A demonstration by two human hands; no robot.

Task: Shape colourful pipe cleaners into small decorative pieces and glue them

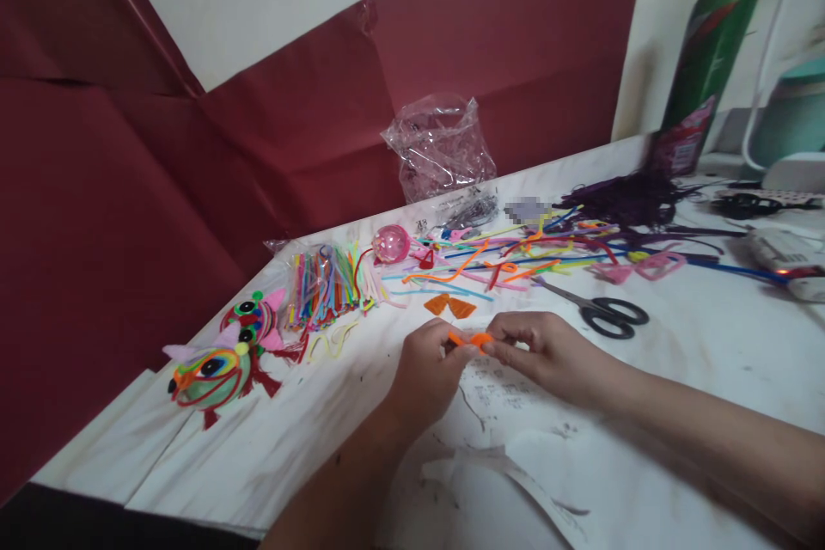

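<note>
Both my hands meet over the white table [696,361] and pinch one orange pipe cleaner [470,339] between them. My left hand [429,369] grips its left end with fingers curled closed. My right hand [538,344] pinches its right end. A folded orange pipe-cleaner piece [449,306] lies just beyond my hands. Black-handled scissors [602,311] rest to the right of my right hand.
Loose coloured pipe cleaners [503,262] are scattered behind. A bag of coloured pipe cleaners [322,284], a pink ball [391,243] and two pipe-cleaner fish figures [212,369] [254,320] lie at left. A clear plastic bag [442,146], purple strands [619,198] and a green bag [709,60] stand at the back.
</note>
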